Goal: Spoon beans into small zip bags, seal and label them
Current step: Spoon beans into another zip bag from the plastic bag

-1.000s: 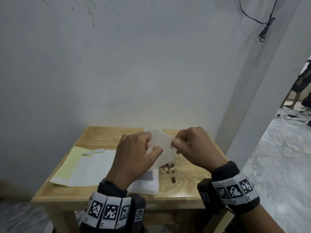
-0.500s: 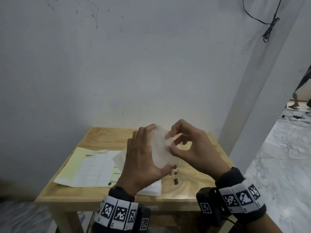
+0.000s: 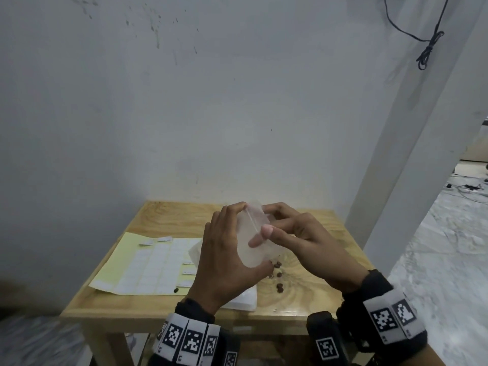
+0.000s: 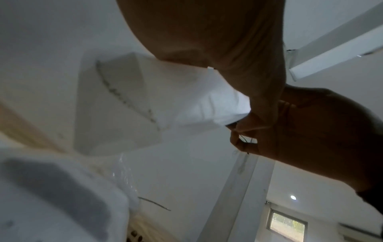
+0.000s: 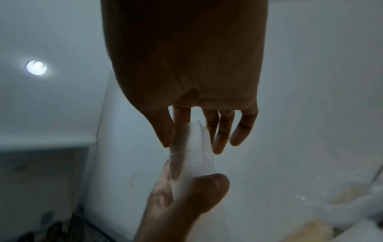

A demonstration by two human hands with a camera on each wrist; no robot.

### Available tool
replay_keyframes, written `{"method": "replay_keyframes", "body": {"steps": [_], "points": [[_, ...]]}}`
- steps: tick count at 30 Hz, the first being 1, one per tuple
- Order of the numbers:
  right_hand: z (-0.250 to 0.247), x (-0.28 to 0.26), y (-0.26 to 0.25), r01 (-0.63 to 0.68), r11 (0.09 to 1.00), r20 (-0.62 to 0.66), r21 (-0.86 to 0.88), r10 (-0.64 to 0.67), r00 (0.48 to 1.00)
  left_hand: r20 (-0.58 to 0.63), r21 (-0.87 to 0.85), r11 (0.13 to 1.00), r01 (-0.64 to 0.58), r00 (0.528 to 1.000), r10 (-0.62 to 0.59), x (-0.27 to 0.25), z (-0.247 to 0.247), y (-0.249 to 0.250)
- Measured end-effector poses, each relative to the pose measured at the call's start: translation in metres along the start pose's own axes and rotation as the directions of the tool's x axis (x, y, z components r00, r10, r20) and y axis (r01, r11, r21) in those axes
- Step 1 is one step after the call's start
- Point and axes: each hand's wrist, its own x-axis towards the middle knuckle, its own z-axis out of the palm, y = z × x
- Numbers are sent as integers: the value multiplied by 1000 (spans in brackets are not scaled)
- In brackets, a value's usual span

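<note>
A small translucent zip bag [image 3: 252, 243] hangs above the wooden table [image 3: 163, 215], held between both hands. My left hand [image 3: 227, 249] wraps it from the left, fingers behind and thumb at its lower edge. My right hand [image 3: 272, 220] pinches the bag's zip edge between thumb and forefinger, the other fingers spread. In the right wrist view the bag [image 5: 191, 157] stands between the right fingers [image 5: 219, 135] and the left thumb. I see no beans inside it. Several brown beans [image 3: 277, 276] lie loose on the table under the hands.
A yellow-backed sheet of white labels [image 3: 148, 262] lies on the table's left half, with a stray bean [image 3: 176, 290] at its front edge. A flat stack of zip bags [image 3: 245, 299] sits under my left wrist. The wall is close behind, a pillar to the right.
The left hand went from pinching the bag's top to cupping its side. The right thumb has shifted onto the zip edge, and the bag now stands more upright.
</note>
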Motion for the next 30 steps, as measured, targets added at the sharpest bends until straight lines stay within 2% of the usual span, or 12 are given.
{"method": "replay_keyframes", "body": {"steps": [5,8,10,12,15,17,20,22,24,27,30], "points": [[-2,5,-1,-124,992,-98,-5,123,987,-56,-49,998,41,997,-43,-6,0,-12],[-3,10,0,-115,969,-92,-220,96,991,-57,-14,999,45,997,-45,-9,0,-15],[0,13,0,-93,948,-102,-304,64,993,-49,2,997,71,996,-71,-10,1,-17],[0,17,-1,-80,960,-144,-268,42,989,-50,4,994,105,993,-105,-9,0,-18],[-11,32,7,-159,980,-278,-121,121,953,-73,13,986,164,984,-162,-6,-5,-20],[-22,48,27,-250,951,-325,-184,181,928,-98,23,981,194,977,-191,-4,-8,-23],[-36,75,75,-410,798,-243,-442,334,911,-118,30,970,240,965,-235,-2,-12,-29],[-40,88,108,-493,683,-202,-538,464,863,-122,34,965,260,959,-255,0,-13,-34],[-41,95,135,-547,606,-178,-577,560,809,-126,35,959,280,953,-274,1,-13,-38],[-37,102,164,-579,566,-140,-587,633,761,-123,29,951,307,946,-301,1,-12,-46],[-34,108,177,-603,597,-112,-530,655,747,-98,23,945,326,942,-322,1,-10,-52]]}}
